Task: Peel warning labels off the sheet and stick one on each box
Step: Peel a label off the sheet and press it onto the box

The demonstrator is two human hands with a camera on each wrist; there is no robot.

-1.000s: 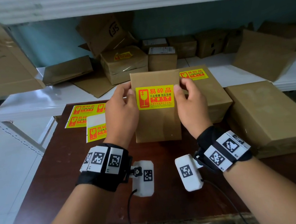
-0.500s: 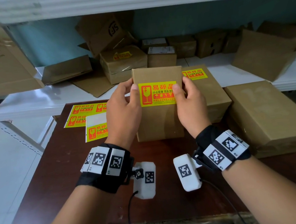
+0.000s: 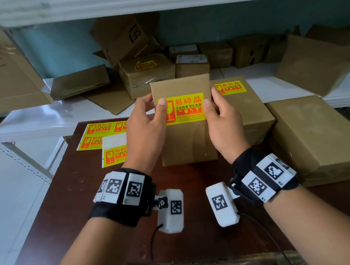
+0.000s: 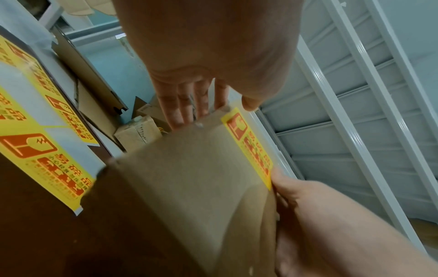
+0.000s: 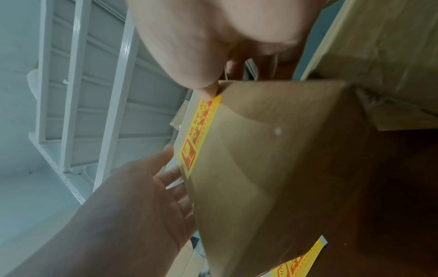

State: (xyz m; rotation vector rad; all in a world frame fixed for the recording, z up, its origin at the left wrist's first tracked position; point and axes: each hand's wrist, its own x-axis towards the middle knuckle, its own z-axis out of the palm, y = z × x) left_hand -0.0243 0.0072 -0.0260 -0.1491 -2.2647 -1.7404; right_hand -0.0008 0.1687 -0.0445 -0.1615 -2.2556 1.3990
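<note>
I hold a small brown box upright above the dark table, with a yellow and red warning label across its upper front. My left hand grips the box's left edge, thumb on the label's left end and fingers behind. My right hand grips the right edge the same way, thumb on the label's right end. The left wrist view shows the box and label edge-on; the right wrist view shows the box and label. Two label sheets lie at the table's left.
A labelled box stands right behind the held one, and a larger plain box sits at the table's right. The white shelf beyond carries several cardboard boxes, one labelled, and flattened cardboard.
The box has risen slightly in both hands. My thumbs stay on the two ends of the label.
</note>
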